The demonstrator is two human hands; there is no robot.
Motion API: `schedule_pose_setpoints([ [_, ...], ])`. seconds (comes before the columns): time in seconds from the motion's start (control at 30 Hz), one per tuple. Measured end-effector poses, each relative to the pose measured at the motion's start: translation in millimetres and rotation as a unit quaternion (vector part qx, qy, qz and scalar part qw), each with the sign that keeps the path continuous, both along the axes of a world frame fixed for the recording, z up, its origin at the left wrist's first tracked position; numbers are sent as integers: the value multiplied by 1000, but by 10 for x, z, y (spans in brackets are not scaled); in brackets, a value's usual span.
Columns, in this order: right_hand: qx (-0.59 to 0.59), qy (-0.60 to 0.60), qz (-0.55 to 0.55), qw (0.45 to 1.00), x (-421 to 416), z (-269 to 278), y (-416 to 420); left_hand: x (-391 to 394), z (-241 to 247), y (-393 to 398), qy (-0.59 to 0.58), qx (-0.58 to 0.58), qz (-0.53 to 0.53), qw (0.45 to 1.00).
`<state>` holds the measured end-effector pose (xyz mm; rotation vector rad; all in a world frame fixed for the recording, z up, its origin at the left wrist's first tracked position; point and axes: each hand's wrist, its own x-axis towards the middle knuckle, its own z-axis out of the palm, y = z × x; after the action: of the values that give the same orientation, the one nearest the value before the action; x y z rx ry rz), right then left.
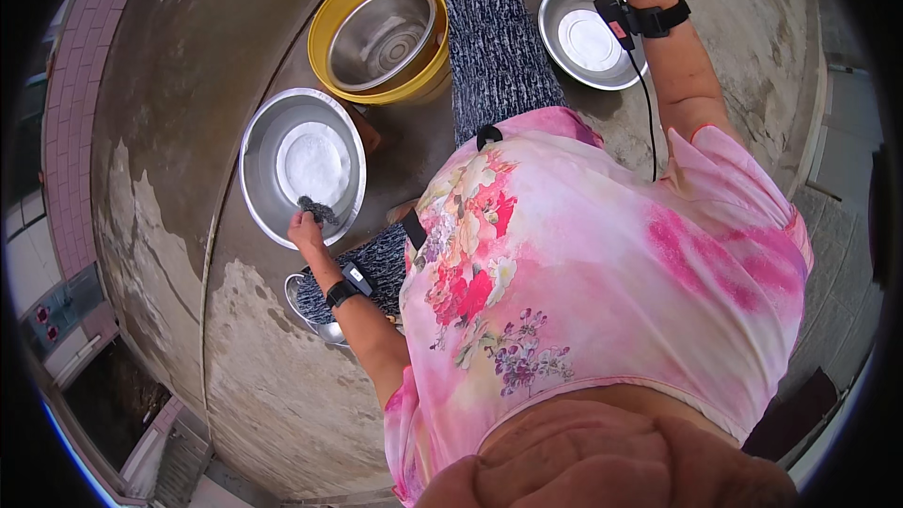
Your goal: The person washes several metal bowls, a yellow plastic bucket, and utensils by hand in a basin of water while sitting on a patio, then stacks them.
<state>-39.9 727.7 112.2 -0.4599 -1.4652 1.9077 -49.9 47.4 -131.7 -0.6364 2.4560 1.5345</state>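
Observation:
My left hand [305,230] pinches a dark grey steel wool scouring pad [319,210] at the near rim of a wide, shiny metal basin [261,148]. The pad hangs over the basin's inner wall. My right arm reaches up the right side, and its hand is out of view past the top edge. Near that forearm is a second, smaller metal basin [564,49], partly hidden by the wrist device. Between my legs and the wide basin, a yellow basin [319,60] holds a tilted stainless steel bowl [384,35].
A reddish-brown block [363,128] shows under the yellow basin. Another metal vessel [331,333] is half hidden by my left leg. A black cable [650,120] runs from the right wrist device [615,20]. The concrete floor [268,381] has wet patches and a long seam.

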Motion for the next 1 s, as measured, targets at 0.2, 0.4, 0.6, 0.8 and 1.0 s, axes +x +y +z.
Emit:
schedule_pose_setpoints([
  [0.2, -5, -228, -178, 957, 1329, -745, 961, -98, 81, 3, -18, -1, -19, 1000],
  [0.4, -287, -254, -238, 893, 2117, -2354, 771, -63, 234, -34, -6, 35, -9, 999],
  [0.6, -409, -315, -331, 790, 2323, -3318, 581, -6, 360, 25, -15, 22, -25, 999],
  [0.8, -486, -264, -250, 794, 2556, -3884, 614, 19, 352, 1, -12, 15, -26, 999],
  [1.0, -439, -236, -362, 788, 2601, -3898, 409, 43, 302, 137, -35, 28, -6, 999],
])
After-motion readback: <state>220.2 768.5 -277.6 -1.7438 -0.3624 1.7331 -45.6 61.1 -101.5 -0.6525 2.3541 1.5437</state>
